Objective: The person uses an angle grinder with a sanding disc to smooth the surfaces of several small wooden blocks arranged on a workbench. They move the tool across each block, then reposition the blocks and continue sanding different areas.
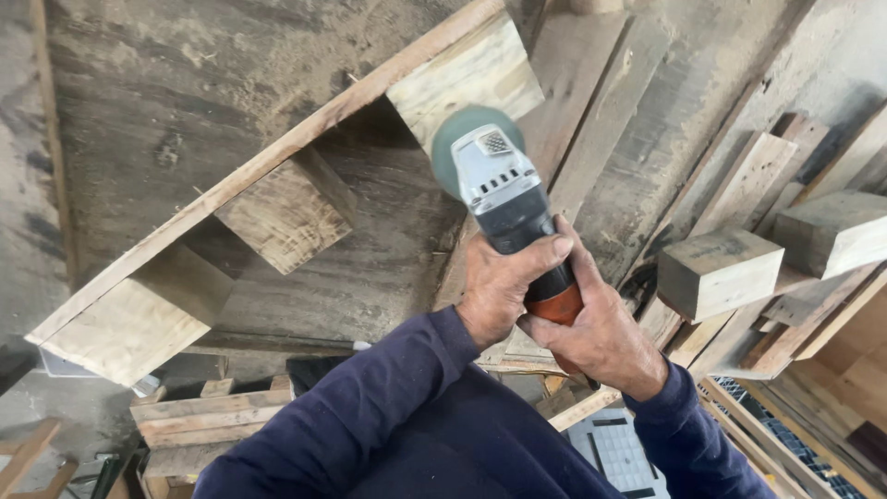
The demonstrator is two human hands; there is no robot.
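1. Centre frame: both hands wrap an angle grinder [510,199], the left hand [504,286] closed round its black body, the right hand [596,337] gripping the orange rear.
2. The disc [453,139] meets a pale wooden block [467,79] under a long slat [249,176]; the contact itself is hidden.
3. Right: loose blocks [721,273] and planks crowd the bench.
4. Lower edge: dark blue sleeves [388,425] cover whatever lies beneath.

No packages, signs or screens in view; only label-like mark: small grey mesh-patterned rectangular plate [494,141] on silver head of angle grinder [504,189], upper centre, above black body; anything on it too small to tell
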